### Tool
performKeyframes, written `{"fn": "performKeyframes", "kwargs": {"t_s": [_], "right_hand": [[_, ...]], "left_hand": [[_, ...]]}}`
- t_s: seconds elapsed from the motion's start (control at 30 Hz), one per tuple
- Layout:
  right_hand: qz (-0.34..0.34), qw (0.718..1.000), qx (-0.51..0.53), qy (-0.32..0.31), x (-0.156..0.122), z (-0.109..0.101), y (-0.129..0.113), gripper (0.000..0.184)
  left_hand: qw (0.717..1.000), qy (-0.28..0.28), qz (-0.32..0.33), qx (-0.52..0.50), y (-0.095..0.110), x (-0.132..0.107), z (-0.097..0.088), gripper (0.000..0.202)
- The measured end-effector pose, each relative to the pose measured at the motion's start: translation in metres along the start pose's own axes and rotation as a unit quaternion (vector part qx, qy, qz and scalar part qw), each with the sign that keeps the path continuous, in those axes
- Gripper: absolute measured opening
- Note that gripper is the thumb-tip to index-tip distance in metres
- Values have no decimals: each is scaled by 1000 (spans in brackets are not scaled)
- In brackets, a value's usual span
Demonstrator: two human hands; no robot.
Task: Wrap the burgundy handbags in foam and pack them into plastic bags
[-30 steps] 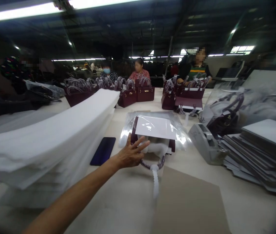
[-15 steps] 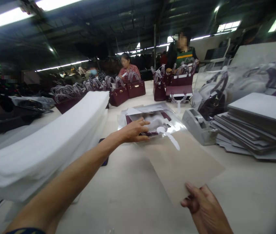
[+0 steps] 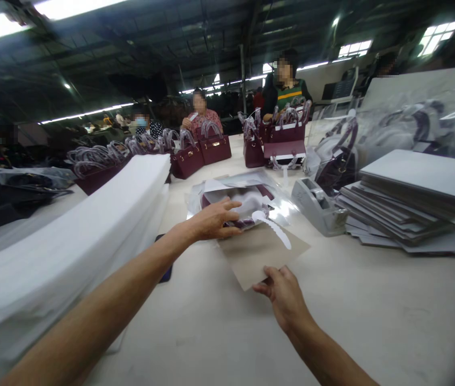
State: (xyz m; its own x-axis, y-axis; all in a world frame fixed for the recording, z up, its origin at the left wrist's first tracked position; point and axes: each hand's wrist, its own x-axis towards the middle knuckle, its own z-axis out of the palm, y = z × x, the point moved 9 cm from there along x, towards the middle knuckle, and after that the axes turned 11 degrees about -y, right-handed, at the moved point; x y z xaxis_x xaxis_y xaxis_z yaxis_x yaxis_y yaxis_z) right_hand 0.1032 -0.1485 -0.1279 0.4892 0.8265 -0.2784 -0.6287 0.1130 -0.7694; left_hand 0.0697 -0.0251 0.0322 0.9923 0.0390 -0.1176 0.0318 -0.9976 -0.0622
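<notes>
A burgundy handbag with wrapped handles lies flat in a clear plastic bag (image 3: 281, 202) in the middle of the table. My left hand (image 3: 217, 219) rests over its near left side, fingers stretched and apart. Closer to me, my right hand (image 3: 286, 295) pinches the near corner of a beige cardboard sheet (image 3: 251, 254) between thumb and fingers. The sheet's far part passes out of sight at the handbag; I cannot tell whether it lies inside the plastic or under it. A white paper tag (image 3: 273, 228) lies across the sheet.
White foam sheets (image 3: 102, 230) are piled at left, partly over a dark phone (image 3: 166, 273). A tape dispenser (image 3: 318, 206) and stacked grey boards (image 3: 412, 198) stand at right. Burgundy handbags (image 3: 216, 149) line the back, with people behind them.
My right hand has pushed the cardboard sheet forward and left, so less of it shows in front of the handbag. My left hand stays on the handbag. The view has shifted slightly.
</notes>
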Motion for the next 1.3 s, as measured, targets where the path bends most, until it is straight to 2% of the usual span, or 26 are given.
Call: {"fn": "performKeyframes", "kwargs": {"t_s": [0.07, 0.23, 0.3, 0.4, 0.5, 0.57, 0.63, 0.7, 0.73, 0.87, 0.93, 0.97, 1.03, 1.1, 1.2, 1.23, 1.3], "right_hand": [[-3, 1000, 5, 5, 7, -2, -3, 25], [-6, 1000, -3, 24, 3, -24, -13, 26], [-9, 1000, -12, 20, 4, -25, -11, 27], [-17, 999, -27, 17, 23, -9, 5, 26], [-35, 997, -67, 2, 58, 22, 24, 24], [-55, 990, -128, -26, 82, 43, 27, 22], [-78, 971, -217, -67, 99, 58, 19, 27], [-112, 932, -326, -113, 106, 62, -1, 35], [-133, 904, -383, -136, 107, 60, -13, 36], [-206, 762, -583, -192, 115, 40, -67, 42], [-227, 692, -652, -210, 126, 40, -91, 19], [-239, 658, -678, -223, 132, 47, -102, 5], [-271, 594, -712, -257, 136, 76, -127, 13], [-310, 542, -727, -286, 125, 117, -160, 15], [-393, 485, -727, -286, 82, 177, -226, 20], [-432, 457, -728, -274, 61, 193, -247, 24], [-462, 408, -740, -270, 25, 214, -275, 31]], "left_hand": [[1000, 2, 3, -1, 0, -1, 0, 28], [1000, 2, 1, -7, -3, -5, 1, 27], [1000, 2, 3, -8, -3, -4, 2, 26], [1000, 8, 6, -7, -1, -1, 2, 25], [1000, 14, 10, -6, -1, 3, 3, 25], [1000, 17, 12, -3, -3, 3, 2, 25], [1000, 20, 9, 1, -6, 3, 1, 25], [1000, 29, -3, 5, -12, 1, -3, 25], [999, 36, -12, 6, -17, 0, -5, 24], [997, 64, -45, 15, -39, -3, -15, 20], [995, 75, -54, 24, -52, -2, -23, 20], [995, 81, -58, 29, -59, -2, -29, 21], [993, 91, -67, 34, -74, -4, -45, 23], [991, 100, -78, 40, -86, -11, -69, 23], [988, 120, -94, 39, -93, -32, -118, 24], [987, 126, -92, 30, -91, -40, -134, 25], [988, 133, -81, -1, -82, -54, -160, 27]]}}
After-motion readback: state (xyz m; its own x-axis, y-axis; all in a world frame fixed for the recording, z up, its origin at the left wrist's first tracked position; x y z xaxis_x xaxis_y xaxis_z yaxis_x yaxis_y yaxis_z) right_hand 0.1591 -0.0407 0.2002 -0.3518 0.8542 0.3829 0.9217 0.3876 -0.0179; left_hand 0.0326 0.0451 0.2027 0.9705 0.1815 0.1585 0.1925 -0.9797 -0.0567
